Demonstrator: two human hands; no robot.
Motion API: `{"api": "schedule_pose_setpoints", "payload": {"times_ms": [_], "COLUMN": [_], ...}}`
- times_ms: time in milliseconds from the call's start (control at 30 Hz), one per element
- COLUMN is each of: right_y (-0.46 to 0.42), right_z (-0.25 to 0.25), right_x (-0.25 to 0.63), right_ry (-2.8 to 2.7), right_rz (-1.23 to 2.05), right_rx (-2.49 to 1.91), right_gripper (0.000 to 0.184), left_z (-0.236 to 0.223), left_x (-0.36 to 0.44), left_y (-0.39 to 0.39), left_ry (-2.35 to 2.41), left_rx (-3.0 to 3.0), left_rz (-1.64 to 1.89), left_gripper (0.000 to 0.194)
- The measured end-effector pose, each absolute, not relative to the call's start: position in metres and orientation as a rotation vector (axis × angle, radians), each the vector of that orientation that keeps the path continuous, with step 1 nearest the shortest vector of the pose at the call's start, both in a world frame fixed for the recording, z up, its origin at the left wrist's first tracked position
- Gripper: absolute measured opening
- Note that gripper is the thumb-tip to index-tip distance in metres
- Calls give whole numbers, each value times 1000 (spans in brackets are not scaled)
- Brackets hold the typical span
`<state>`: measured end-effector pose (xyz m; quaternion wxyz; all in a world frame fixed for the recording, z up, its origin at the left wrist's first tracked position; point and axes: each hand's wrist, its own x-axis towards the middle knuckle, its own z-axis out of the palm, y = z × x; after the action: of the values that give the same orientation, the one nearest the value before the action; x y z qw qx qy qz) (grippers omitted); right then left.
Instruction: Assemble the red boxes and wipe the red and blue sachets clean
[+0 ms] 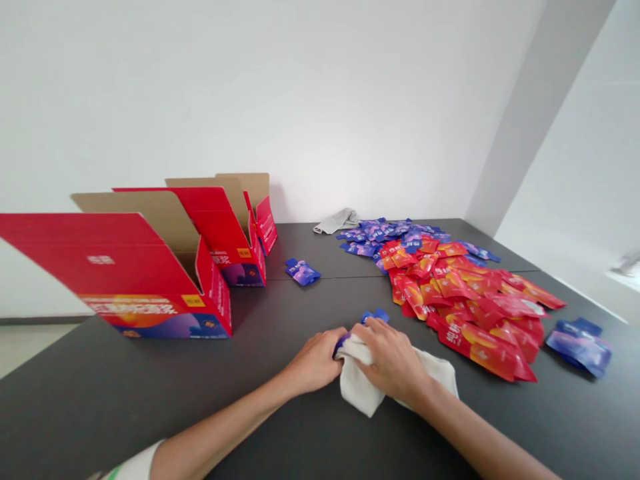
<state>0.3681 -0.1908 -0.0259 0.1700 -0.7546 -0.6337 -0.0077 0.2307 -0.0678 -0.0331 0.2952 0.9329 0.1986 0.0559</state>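
Note:
My left hand [318, 362] is closed on a blue-purple pouch [342, 343], most of it hidden by my fingers and a white cloth. My right hand [393, 360] grips the white cloth [361, 390] and presses it against that pouch; the cloth's loose ends hang down and spread to the right. Just beyond my right fingers shows a blue pouch end [375, 315]; whether it belongs to the held pouch I cannot tell. To the right lies a heap of red and orange pouches [465, 300].
Open red boxes [165, 267] stand in a row at left, lids raised. A single blue pouch [303, 272] lies mid-table. Blue pouches [380, 231] are piled at the back beside a grey cloth [337, 221]. Another blue pouch [579, 347] lies far right on the dark table [260, 427].

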Motion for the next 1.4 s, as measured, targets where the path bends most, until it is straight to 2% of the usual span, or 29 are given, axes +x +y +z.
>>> {"api": "schedule_pose_setpoints", "payload": {"times_ms": [100, 267, 400, 567, 667, 767, 867, 1033, 1100, 1200, 1300, 1400], "right_y": [-191, -190, -190, -191, -190, -193, -201, -209, -209, -206, -205, -206], "right_z": [-27, -28, -28, -34, -39, -40, -35, -35, -40, -48, -54, -56], "right_x": [372, 369, 370, 366, 383, 412, 434, 441, 439, 436, 433, 433], "right_ry": [-1563, -1830, -1619, -1848, -1655, -1407, -1313, -1237, -1212, -1245, -1285, -1302], "right_rz": [-80, 44, -52, 25, -104, -88, 78, 175, 208, 243, 219, 201], "right_rx": [-2315, -2078, -2253, -2043, -2220, -2310, -2153, -1977, -1988, -1999, -1992, -1989], "right_gripper": [24, 25, 24, 27, 29, 25, 22, 35, 37, 37, 37, 37], "left_z": [-33, -31, -27, -25, -27, -27, -24, -7, -4, -8, -17, -23], "left_x": [229, 229, 229, 227, 227, 226, 222, 224, 237, 265, 287, 291], "left_y": [-68, -68, -69, -71, -71, -64, -44, 4, 22, 42, 56, 63], "left_ry": [587, 537, 572, 556, 581, 544, 528, 657, 758, 882, 944, 989], "left_rx": [2499, 2465, 2466, 2437, 2409, 2158, 1703, 1352, 1381, 1479, 1552, 1675], "left_rz": [114, 132, 81, 117, 144, 110, 102, 448, 588, 655, 617, 518], "left_gripper": [22, 22, 25, 26, 23, 14, 13, 15, 11, 24, 32, 30]}}
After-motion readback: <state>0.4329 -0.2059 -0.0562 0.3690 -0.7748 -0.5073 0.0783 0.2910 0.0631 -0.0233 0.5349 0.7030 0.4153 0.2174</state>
